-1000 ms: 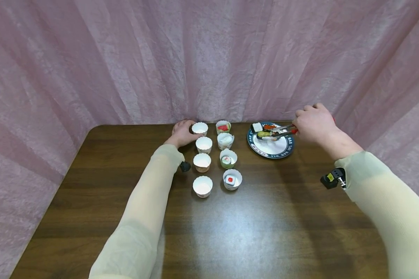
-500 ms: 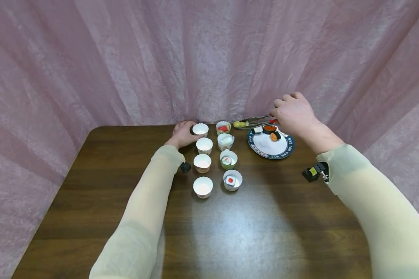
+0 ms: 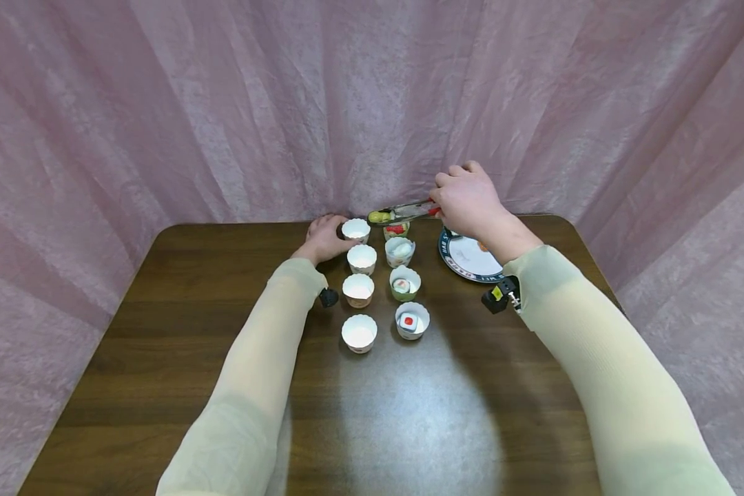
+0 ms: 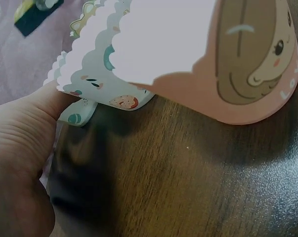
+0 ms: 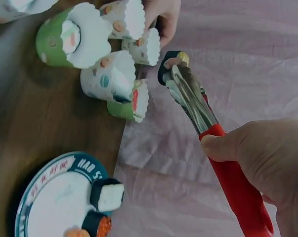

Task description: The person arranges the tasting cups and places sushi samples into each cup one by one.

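Observation:
My right hand grips red-handled metal tongs. Between the tongs' tips is a sushi piece, dark-wrapped with a yellow-green top, held in the air near the far cups. At the far end of the left row, my left hand holds a white paper cup with fingers and thumb around its side. In the left wrist view only part of this hand shows, behind the nearer cups. Below the tongs in the head view stands a cup with a red-topped piece.
The left row continues toward me with a white cup, an orange-brown cup and another white cup. In the right row, several cups hold sushi pieces. A blue-rimmed plate with sushi sits at right. A pink curtain hangs behind.
My right hand has lifted the yellow-green-topped sushi off the plate with the tongs and carried it left, over to the far cups. The left hand stays at its cup.

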`<state>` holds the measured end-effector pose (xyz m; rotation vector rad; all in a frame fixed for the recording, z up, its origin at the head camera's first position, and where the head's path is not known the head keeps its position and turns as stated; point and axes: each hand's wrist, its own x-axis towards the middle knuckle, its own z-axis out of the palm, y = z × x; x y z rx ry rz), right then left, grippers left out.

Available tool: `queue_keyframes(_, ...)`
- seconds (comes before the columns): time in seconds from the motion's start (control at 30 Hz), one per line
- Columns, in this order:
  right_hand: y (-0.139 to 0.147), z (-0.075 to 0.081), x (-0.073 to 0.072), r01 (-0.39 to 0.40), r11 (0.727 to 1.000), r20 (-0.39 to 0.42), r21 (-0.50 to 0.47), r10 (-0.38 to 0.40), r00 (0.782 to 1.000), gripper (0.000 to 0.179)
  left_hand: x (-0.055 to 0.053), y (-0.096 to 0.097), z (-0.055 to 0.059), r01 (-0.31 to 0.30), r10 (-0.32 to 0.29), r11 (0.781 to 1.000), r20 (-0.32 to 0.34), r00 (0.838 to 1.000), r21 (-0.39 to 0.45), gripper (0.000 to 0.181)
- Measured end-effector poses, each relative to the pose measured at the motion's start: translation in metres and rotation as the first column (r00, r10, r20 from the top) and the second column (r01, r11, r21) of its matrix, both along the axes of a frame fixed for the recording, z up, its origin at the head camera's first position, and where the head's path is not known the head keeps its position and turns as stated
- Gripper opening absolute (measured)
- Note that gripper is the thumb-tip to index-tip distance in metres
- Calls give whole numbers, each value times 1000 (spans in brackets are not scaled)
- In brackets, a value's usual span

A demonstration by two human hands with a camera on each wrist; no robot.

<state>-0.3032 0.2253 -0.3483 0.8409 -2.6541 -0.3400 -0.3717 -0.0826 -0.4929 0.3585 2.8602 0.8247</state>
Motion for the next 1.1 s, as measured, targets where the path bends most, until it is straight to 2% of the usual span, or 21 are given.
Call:
queue_keyframes(0.33, -27, -9, -15, 31, 1000, 18, 0, -31, 999, 15, 4, 0, 2, -10, 11, 1000, 14, 1000, -3, 68)
queue_keyframes(0.63, -45, -13, -20, 9, 1000, 23, 13, -10, 1000, 8, 4, 4, 0, -10, 10, 1000, 36, 999, -16, 75)
queue_keyframes(0.77, -52, -12, -21, -9, 1000, 9, 10, 9, 1000, 15, 4, 5, 1, -14, 15, 1000, 25, 1000, -14, 75)
queue_keyframes(0.93, -60, -12, -22, 6, 998, 29, 57, -8, 1000, 20, 4, 5, 0, -17, 17, 1000, 21, 1000, -5, 71)
queue_keyframes(1.1, -67, -10, -23, 26, 993, 63, 119, -34, 997, 14, 4, 6, 1, -11, 11, 1000, 14, 1000, 3, 66)
